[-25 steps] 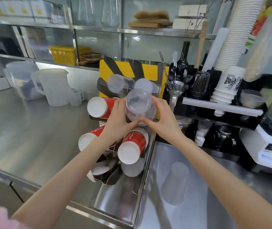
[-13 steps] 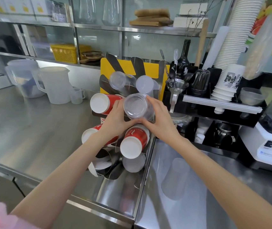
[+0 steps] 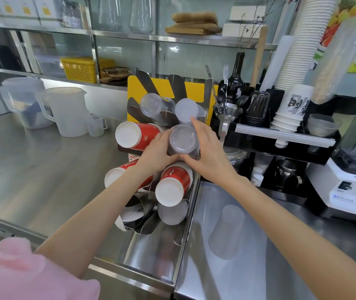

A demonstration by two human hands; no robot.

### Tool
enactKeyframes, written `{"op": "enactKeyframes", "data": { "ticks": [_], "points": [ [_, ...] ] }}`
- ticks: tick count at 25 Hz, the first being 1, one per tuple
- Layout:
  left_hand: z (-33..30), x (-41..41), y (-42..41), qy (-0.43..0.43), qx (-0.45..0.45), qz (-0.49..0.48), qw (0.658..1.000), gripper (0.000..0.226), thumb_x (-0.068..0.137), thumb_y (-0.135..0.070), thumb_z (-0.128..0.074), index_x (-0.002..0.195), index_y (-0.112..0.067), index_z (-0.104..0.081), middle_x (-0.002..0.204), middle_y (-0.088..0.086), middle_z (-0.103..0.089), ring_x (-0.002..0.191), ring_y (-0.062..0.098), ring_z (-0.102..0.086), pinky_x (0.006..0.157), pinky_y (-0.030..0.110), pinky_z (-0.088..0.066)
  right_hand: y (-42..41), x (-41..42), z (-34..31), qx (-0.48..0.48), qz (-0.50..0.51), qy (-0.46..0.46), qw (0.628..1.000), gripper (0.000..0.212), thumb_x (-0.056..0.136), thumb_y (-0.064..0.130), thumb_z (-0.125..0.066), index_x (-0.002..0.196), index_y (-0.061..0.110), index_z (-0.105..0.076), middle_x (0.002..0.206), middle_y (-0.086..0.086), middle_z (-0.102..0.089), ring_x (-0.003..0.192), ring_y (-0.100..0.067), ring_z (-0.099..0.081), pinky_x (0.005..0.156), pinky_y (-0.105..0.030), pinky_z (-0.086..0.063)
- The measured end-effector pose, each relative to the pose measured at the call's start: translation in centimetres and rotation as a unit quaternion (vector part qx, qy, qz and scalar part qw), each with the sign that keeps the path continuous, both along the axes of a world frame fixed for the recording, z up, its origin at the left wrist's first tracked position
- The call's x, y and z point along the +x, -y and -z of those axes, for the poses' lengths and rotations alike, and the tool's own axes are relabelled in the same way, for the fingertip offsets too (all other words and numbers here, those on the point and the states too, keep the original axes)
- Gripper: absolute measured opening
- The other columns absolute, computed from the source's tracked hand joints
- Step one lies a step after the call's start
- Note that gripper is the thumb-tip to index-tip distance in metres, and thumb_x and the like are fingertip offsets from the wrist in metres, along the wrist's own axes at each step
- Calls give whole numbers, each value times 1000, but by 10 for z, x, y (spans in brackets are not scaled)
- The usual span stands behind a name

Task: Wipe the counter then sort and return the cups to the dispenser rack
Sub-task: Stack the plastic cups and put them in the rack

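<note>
- Gripping a clear plastic cup stack (image 3: pixel 183 140) from both sides: left hand (image 3: pixel 157 152) curled round its left wall, right hand (image 3: pixel 208 151) curled round its right wall, thumbs meeting under it.
- Seated base-outward in the right-hand middle slot of the dispenser rack (image 3: pixel 191 215), just below a frosted cup stack (image 3: pixel 186 110) and beside a red paper cup stack (image 3: pixel 134 134).
- Poking out of the lower slots: two more red-and-white stacks, one (image 3: pixel 172 185) just under the right hand, the other (image 3: pixel 116 178) partly hidden behind the left forearm.
- Lying at top left of the rack: another clear cup stack (image 3: pixel 152 104).
- Standing upside down on the steel counter (image 3: pixel 32 169) right of the rack: a lone frosted cup (image 3: pixel 226 231), well apart from both hands.
- Parked at the far left: two white pitchers (image 3: pixel 66 111).
- Resting at far right: a blender base (image 3: pixel 354 191).
</note>
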State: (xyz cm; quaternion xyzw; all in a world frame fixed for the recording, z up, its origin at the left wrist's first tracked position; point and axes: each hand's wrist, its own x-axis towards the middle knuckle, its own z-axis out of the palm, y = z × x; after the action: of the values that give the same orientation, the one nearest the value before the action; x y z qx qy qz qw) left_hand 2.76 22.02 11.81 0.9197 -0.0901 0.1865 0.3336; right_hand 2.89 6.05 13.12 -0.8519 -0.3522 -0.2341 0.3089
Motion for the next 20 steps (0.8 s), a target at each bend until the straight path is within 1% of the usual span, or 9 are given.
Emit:
{"op": "enactKeyframes", "data": {
  "ticks": [2,4,6,8,11,14,16,18,20],
  "points": [
    [2,-3,3,27,1,-7,1000,72,75,-27,-69,134,-15,-30,138,12,-41,127,26,-37,108,45,-32,2,-2,2,-19,-7,29,999,71,78,27,-64,138,14,-28,140,-9,-41,128,-24,-37,105,-36,-32],
    [3,-10,4,65,-7,9,998,69,74,-22,-69,132,-15,-31,135,12,-42,125,23,-38,104,36,-33,3,-1,3,-43,-4,20,999,69,80,26,-62,138,14,-28,140,-8,-41,128,-23,-37,105,-37,-33],
    [5,-16,1,85,-7,29,996,66,75,-18,-68,131,-16,-33,131,10,-45,121,20,-42,99,30,-36,0,3,3,-73,-18,-6,997,68,81,25,-58,139,14,-25,144,-8,-37,132,-23,-33,108,-41,-32],
    [7,-17,-2,74,-5,30,997,65,76,-19,-67,131,-17,-33,133,9,-47,121,18,-43,96,25,-33,-5,6,1,-89,-35,-53,994,66,83,23,-51,141,16,-20,148,-7,-30,136,-21,-27,111,-44,-28],
    [2,-13,-1,34,3,28,999,67,78,-19,-66,134,-16,-30,138,9,-43,126,20,-41,97,22,-29,-8,11,-6,-88,-39,-122,988,63,87,18,-44,143,18,-14,151,-6,-24,138,-21,-23,113,-43,-25],
    [-11,-13,-1,1,30,31,999,71,78,-21,-66,136,-13,-26,142,11,-39,129,23,-39,98,25,-30,-3,11,-13,-96,-37,-133,986,62,88,18,-42,143,20,-12,152,-6,-22,134,-23,-32,111,-41,-27],
    [-19,-21,0,-6,85,20,996,74,80,-29,-63,139,-12,-21,146,11,-33,133,25,-34,105,34,-31,3,8,-14,-100,-29,-106,989,63,89,20,-44,143,20,-12,153,-8,-22,136,-23,-29,113,-39,-24],
    [-27,-32,4,19,154,-7,988,72,84,-34,-57,141,-12,-19,150,12,-26,137,27,-26,111,42,-27,12,4,-11,-87,-17,-76,993,61,90,22,-45,143,19,-14,153,-7,-21,140,-19,-20,113,-33,-17],
    [-34,-44,12,80,187,-28,979,63,87,-32,-51,140,-13,-22,152,12,-21,140,28,-19,112,43,-21,28,0,-5,-57,-2,-73,996,59,91,22,-44,143,19,-15,153,-5,-20,141,-15,-16,112,-26,-13]
  ]
}}
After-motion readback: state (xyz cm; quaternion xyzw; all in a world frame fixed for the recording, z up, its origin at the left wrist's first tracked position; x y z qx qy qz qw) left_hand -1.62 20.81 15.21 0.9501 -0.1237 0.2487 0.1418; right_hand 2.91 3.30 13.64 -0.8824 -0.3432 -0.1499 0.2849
